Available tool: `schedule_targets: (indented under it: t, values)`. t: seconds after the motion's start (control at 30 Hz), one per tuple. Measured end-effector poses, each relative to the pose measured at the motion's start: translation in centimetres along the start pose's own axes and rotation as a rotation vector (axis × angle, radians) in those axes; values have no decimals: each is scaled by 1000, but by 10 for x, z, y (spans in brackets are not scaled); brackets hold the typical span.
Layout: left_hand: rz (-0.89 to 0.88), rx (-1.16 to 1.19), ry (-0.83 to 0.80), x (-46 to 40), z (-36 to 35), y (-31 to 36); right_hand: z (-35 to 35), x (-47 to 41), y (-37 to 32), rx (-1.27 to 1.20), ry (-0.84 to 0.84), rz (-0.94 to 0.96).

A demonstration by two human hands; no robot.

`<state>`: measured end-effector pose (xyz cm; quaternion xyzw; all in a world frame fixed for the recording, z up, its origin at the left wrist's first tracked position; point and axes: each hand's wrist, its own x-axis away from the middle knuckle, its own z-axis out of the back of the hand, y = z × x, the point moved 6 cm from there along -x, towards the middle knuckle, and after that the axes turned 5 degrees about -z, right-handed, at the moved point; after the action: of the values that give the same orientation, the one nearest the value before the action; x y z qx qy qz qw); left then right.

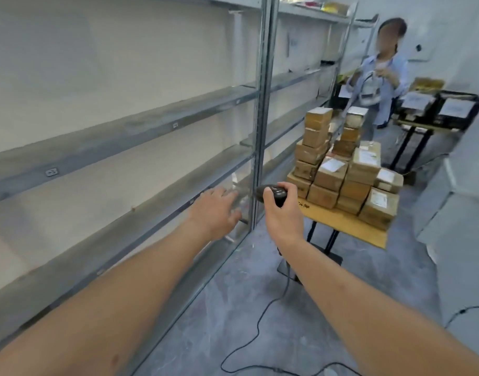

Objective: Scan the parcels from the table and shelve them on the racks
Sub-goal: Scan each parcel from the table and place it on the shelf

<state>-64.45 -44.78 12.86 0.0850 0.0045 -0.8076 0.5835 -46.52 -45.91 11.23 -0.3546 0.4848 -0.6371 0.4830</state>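
Both bare forearms are stretched out forward, side by side. The left hand is palm-down with the fingers spread loose and reaching ahead, nothing between them, though the fingertips are pretty blurry. The right hand is wrapped tight around the scanner, thumb lying over its top and the other fingers curled round the grip below it.

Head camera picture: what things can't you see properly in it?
- Parcels labels: too small and blurred to read, head view.
- Scanner: mostly covered by the right hand.
- Left hand fingertips: motion-blurred against the rack.
- Scanner cable: runs off the bottom edge.
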Motion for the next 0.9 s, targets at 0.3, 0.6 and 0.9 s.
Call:
schedule_targets:
  t: [0.3, 0.6, 0.9]
  values:
    - [-199, 33, -35, -121, -42, 115, 124, -72, 57, 28, 262, -111]
    - [-419, 80, -104, -245, -102, 217, 203, -164, 120, 51, 458, -240]
    - [-552, 98, -232, -344, -166, 293, 265, -245, 178, 71, 592, -345]
